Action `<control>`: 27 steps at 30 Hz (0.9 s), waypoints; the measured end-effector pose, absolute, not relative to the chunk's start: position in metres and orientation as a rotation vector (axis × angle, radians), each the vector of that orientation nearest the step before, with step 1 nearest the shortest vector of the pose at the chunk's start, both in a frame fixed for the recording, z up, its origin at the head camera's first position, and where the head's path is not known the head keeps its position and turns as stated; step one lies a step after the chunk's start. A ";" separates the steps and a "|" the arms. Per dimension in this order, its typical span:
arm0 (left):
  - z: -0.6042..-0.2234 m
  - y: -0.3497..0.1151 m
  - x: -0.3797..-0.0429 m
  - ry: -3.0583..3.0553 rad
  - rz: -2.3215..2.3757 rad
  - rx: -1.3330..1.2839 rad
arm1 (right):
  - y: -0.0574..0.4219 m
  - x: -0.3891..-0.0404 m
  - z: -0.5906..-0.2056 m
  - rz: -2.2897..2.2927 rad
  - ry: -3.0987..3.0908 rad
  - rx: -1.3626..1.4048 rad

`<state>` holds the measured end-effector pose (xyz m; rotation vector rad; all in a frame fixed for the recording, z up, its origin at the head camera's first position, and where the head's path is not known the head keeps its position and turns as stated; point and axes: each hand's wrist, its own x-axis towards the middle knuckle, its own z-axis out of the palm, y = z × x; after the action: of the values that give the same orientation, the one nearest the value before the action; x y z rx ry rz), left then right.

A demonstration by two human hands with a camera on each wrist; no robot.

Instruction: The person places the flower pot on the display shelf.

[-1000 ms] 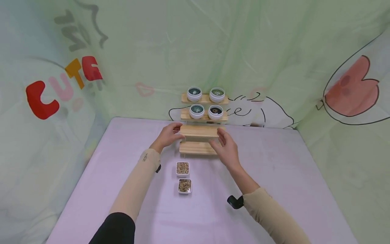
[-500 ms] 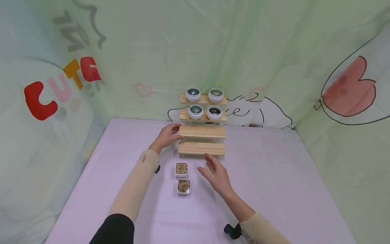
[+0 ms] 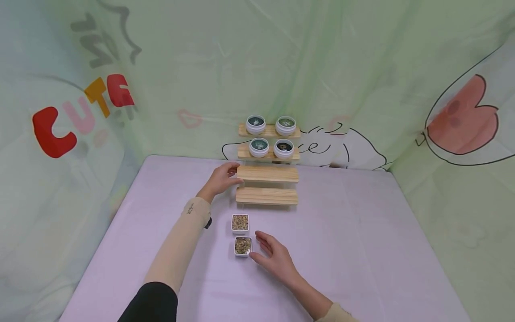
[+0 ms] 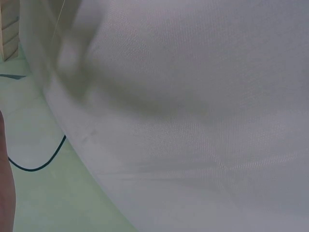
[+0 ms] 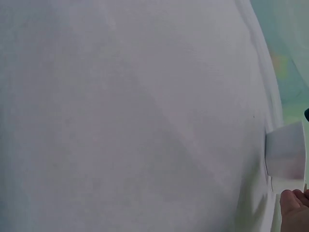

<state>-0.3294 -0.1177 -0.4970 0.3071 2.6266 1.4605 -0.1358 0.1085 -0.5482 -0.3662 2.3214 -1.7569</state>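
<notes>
A tiered wooden display stand (image 3: 267,173) rises at the back middle of the table in the head view. My left hand (image 3: 219,181) grips the left end of its second plank from the front, thumb in front and fingers behind. Two small square white dishes with tan and brown gravel-like bits stand in front: the farther dish (image 3: 240,223) and the nearer dish (image 3: 243,246). Beside the nearer one is my right hand (image 3: 275,257), fingers loosely extended and thumb by its corner; contact is unclear. Fingertips (image 5: 292,208) and a white dish wall (image 5: 286,151) show in the right wrist view.
On the stand's upper two planks sit several round white bowls, one a teal-topped bowl (image 3: 259,146), another a dark-topped bowl (image 3: 284,148). A pale lilac cloth (image 3: 354,250) covers the table. Green printed curtain (image 3: 193,67) encloses the back and sides.
My right hand has left the stand's right end and come down toward the person, now beside the nearer dish. The left hand stays at the stand's left end.
</notes>
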 end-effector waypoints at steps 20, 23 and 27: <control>-0.500 -0.119 -0.330 2.630 1.462 0.300 | 0.096 -0.128 -0.565 -1.785 2.289 -0.412; -0.499 -0.118 -0.330 2.635 1.460 0.308 | 0.094 -0.129 -0.566 -1.824 2.256 -0.390; -0.498 -0.118 -0.330 2.638 1.455 0.308 | 0.093 -0.129 -0.567 -1.875 2.215 -0.365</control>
<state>-0.3303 -0.1179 -0.4981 0.3085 2.6378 1.4554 -0.1290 0.0931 -0.5669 -0.3651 2.2149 -1.8745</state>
